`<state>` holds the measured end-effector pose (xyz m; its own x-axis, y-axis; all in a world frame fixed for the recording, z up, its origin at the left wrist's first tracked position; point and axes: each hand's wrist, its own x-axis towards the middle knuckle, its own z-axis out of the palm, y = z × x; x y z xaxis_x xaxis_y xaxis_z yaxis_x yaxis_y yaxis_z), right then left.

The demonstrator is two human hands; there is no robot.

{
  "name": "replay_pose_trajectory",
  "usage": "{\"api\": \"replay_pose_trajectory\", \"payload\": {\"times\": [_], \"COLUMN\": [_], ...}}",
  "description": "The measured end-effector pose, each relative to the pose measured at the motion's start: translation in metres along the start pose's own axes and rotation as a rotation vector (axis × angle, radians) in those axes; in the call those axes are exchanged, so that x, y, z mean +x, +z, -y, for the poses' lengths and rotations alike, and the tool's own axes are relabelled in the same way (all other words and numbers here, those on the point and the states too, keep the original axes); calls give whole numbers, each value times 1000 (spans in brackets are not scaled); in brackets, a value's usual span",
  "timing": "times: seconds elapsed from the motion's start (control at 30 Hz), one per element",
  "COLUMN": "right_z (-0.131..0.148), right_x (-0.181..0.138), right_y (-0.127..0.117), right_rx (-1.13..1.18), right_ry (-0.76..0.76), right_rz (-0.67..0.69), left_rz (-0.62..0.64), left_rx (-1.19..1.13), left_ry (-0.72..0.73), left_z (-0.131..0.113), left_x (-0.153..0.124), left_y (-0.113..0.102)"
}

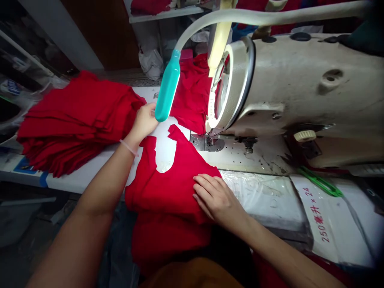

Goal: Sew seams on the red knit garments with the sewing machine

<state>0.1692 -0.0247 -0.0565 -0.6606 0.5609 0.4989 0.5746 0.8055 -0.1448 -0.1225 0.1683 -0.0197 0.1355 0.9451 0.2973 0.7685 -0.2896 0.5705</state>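
The right grip (pixel 214 198) rests unclenched, fingers flat on the red garment panel (pixel 186 176), likely keeping this limp, scoop-necked cloth smooth on the tabletop (pixel 82 176), left of the enamelled sewing machine (pixel 300 80). The left grip (pixel 152 112), beside the layered red stack (pixel 78 112), is partly lamp-hidden (pixel 168 90); its closure can't be told.

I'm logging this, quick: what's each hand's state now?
Left hand: by the red fabric stack; grip cannot be told, partly hidden by the teal gooseneck lamp.
Right hand: open, resting on the red fabric panel.

Left arm (pixel 102 186) reaches forward, right fingers (pixel 207 184) extended.
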Motion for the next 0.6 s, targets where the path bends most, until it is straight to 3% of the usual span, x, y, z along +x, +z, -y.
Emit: {"api": "replay_pose_trajectory", "payload": {"times": [0.13, 0.3, 0.4, 0.5, 0.53, 0.6], "right_z": [0, 2, 4, 5, 5, 3], "right_x": [-2, -7, -7, -6, -6, -7], "right_y": [1, 5, 9, 14, 15, 17], "right_rx": [-4, -36, -77, -111, -117, -122], "right_ry": [8, 72, 142, 204, 225, 255], "right_rz": [8, -11, 17, 12, 8, 31], "left_rz": [89, 76, -47, -69, 100, 708], "left_rx": [-31, 17, 37, -57, -152, -372], "left_ry": [-49, -81, -34, -10, 12, 174], "left_z": [-25, -18, -26, -66, -84, -116], "left_x": [-38, -30, -26, -49, -63, -95], "left_y": [6, 17, 0, -34, -45, -57]}}
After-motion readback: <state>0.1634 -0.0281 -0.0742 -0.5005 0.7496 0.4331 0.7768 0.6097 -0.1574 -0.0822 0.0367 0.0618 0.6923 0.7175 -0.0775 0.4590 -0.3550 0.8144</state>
